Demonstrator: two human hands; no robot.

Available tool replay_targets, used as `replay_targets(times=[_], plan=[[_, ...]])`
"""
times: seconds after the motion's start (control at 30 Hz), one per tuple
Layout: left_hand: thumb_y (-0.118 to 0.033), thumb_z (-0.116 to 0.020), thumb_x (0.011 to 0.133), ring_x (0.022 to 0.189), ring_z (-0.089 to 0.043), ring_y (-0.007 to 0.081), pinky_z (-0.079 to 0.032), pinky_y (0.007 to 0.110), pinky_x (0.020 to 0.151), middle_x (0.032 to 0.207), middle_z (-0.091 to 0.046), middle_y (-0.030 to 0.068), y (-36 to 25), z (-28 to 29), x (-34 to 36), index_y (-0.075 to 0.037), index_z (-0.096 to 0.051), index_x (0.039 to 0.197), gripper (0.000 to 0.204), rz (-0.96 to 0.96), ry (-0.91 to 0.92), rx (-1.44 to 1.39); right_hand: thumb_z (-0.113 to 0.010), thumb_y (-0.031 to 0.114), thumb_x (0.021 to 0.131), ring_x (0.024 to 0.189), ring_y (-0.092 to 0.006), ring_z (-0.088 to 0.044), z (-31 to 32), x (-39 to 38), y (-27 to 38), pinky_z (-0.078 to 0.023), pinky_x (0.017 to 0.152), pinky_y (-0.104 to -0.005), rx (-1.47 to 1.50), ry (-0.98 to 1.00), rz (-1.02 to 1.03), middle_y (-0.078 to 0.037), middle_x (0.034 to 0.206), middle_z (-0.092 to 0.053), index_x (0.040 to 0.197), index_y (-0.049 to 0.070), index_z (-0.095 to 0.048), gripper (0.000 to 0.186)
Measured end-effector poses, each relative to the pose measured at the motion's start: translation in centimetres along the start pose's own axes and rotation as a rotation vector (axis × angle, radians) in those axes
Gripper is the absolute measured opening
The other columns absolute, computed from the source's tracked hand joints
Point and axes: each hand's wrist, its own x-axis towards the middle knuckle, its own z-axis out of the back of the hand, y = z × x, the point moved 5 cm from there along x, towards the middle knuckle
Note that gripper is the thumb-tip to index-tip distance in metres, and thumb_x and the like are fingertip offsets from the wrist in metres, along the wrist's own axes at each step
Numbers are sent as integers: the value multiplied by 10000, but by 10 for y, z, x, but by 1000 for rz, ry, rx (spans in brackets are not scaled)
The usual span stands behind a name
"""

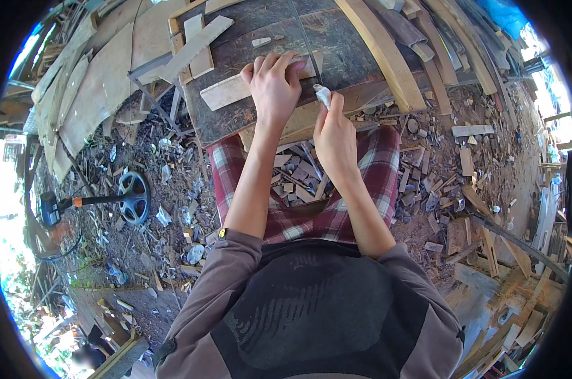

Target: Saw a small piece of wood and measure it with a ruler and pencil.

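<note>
On the dark work table [235, 54] in front of me lies a pale wooden slat [226, 91], set crosswise. My left hand [274, 85] presses on the slat with curled fingers, holding it against the tabletop. My right hand [335, 129] is closed around the white-wrapped end [322, 95] of a long, thin, dark blade [304, 35]. The blade runs away from me across the slat's right part. Its far end passes out of view, and its teeth, if any, are too small to see.
At the table's far left lie a toothed pale strip [197, 49] and a short board [199, 47]. A long plank [384, 54] stretches along the right. Wood offcuts [302, 174] litter the ground between my legs. A shaft with a round coil [134, 198] rests on the left.
</note>
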Motion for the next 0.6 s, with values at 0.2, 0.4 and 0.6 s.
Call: replay_targets(times=[0.2, 0.4, 0.6], plan=[[-149, -715, 783, 890, -603, 231, -352, 377, 897, 913, -686, 34, 1, 0, -1, -117, -730, 1016, 235, -2, -5, -7, -439, 109, 999, 653, -439, -638, -1, 2, -1, -507, 506, -510, 5, 24, 11, -257, 731, -634, 1075, -3, -373, 150], [-126, -695, 790, 904, -603, 228, -348, 378, 900, 929, -688, 39, 1, 0, -1, -111, -730, 1024, 237, -3, 3, -11, -439, 112, 1000, 652, -444, -637, -1, 3, 2, -507, 512, -514, -8, 18, 5, -257, 717, -632, 1056, 2, -369, 142], [-59, -651, 769, 911, -601, 238, -329, 386, 891, 933, -681, 54, 0, -1, -1, -89, -719, 1003, 245, -17, -4, -53, -438, 114, 999, 656, -442, -639, 0, 5, 7, -508, 523, -521, -13, 35, -43, -259, 705, -628, 1046, 6, -365, 139]])
